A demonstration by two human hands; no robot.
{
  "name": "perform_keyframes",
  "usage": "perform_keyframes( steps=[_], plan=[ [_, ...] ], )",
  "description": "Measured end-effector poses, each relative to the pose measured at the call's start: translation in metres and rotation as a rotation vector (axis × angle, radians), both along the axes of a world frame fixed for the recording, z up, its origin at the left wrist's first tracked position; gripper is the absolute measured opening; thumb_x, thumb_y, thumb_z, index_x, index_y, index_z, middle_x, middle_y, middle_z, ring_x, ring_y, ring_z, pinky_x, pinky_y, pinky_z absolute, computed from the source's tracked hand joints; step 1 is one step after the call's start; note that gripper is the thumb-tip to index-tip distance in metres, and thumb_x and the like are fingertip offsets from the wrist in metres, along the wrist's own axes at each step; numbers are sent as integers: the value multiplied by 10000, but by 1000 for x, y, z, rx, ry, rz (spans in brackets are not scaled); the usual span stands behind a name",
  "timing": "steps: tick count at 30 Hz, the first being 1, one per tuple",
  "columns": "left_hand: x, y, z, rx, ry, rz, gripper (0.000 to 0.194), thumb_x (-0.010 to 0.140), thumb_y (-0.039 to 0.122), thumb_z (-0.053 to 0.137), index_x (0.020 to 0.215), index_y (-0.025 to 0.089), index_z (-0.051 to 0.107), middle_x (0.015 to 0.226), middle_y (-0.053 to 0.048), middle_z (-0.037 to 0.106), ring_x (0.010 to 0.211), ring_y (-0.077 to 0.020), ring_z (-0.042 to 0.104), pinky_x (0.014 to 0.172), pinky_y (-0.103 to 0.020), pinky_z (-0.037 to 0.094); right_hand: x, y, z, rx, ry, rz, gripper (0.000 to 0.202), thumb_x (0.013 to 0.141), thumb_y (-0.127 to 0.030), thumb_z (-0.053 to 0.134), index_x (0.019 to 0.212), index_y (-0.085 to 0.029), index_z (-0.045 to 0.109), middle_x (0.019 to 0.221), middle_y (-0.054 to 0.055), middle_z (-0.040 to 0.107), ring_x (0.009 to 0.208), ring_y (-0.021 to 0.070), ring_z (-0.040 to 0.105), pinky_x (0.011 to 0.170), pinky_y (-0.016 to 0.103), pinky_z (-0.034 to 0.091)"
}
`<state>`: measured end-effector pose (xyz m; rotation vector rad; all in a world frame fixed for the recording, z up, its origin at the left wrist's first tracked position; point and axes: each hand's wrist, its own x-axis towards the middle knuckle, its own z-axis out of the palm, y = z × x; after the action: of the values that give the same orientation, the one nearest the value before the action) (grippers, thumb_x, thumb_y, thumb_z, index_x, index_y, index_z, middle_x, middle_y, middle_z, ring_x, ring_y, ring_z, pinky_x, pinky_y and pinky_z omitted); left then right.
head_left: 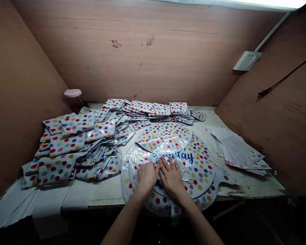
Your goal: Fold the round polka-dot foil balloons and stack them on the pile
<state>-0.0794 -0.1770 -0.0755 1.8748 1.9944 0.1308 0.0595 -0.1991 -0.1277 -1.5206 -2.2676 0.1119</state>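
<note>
A flat, polka-dotted foil balloon [204,163] with blue lettering lies on a pile of similar balloons at the table's front. Its far part is folded toward me as a rounded flap [165,137]. My left hand [146,177] rests on the balloon's left half with its fingers curled closed; whatever they may hold is hidden. Close beside it, my right hand [172,178] lies flat just below the lettering, fingers stretched and pressing on the foil. A balloon tail [225,177] sticks out on the right.
Folded dotted balloons are heaped on the left [66,143] and stacked along the back [162,109]. Printed sheets [239,149] lie at the right. A pink-lidded jar [73,97] stands at the back left. Wooden panels [148,68] enclose the table [104,194]; one holds a socket [247,61].
</note>
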Motion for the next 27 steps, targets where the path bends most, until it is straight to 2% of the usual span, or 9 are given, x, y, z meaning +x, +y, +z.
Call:
perform_keyframes(
  steps=[4,7,10,12,15,18,20,24,27],
  plan=[
    [0,-2,-2,32,9,-57,217,880,306,525,894,134,657,1011,-132,646,1051,-300,562,863,-380,425,36,-11,2,92,207,-358,400,927,-333,340,1244,-184,533,1240,147,544,1176,328,458,963,541,381],
    [-2,-11,-8,108,-16,-54,196,902,278,478,870,148,622,985,-114,630,1028,-289,557,857,-383,421,65,-22,4,-3,212,-621,307,843,-473,486,933,-220,633,952,131,599,924,347,529,777,556,441],
    [-5,-18,-14,142,-160,-39,192,924,269,421,866,157,565,925,-105,622,945,-266,582,796,-353,427,77,-27,10,-159,333,-552,301,809,-505,530,688,-232,564,797,71,591,787,276,547,713,465,463],
    [-8,-21,-16,108,-364,-4,201,944,295,367,896,173,519,813,-72,612,799,-232,603,682,-305,421,74,-26,16,-243,558,-485,323,829,-511,518,681,-224,513,723,31,571,700,216,554,675,384,478],
    [-10,-23,-20,113,-722,63,217,942,391,372,905,201,471,722,-17,582,687,-198,591,626,-274,408,61,-20,24,-311,1031,-487,372,776,-575,590,816,-224,475,726,-13,554,631,168,578,610,307,504],
    [-13,-29,-23,199,-989,161,278,912,465,448,949,195,501,858,-41,622,838,-201,606,773,-303,444,45,-17,27,-305,1329,-612,639,631,-584,732,1082,-249,428,862,-18,580,682,164,624,610,285,535],
    [-13,-37,-23,162,-1166,168,322,900,483,485,1026,189,520,955,-64,641,921,-209,609,835,-323,458,32,-17,28,-419,1379,-625,772,610,-569,755,1214,-252,393,891,-2,609,744,189,649,621,285,548],
    [-20,-47,-16,62,-1469,107,409,858,437,599,1172,191,509,1113,-95,643,1030,-227,616,866,-330,498,0,-18,39,-666,1295,-366,714,667,-556,727,1241,-205,488,847,48,681,809,263,671,652,319,567],
    [-62,-27,8,249,-1431,224,417,881,417,569,1222,185,506,1123,-104,646,1014,-217,632,865,-328,515,-12,-19,54,-590,1301,-280,864,663,-579,728,1365,-219,375,877,44,695,699,238,668,588,318,564]
  ],
)
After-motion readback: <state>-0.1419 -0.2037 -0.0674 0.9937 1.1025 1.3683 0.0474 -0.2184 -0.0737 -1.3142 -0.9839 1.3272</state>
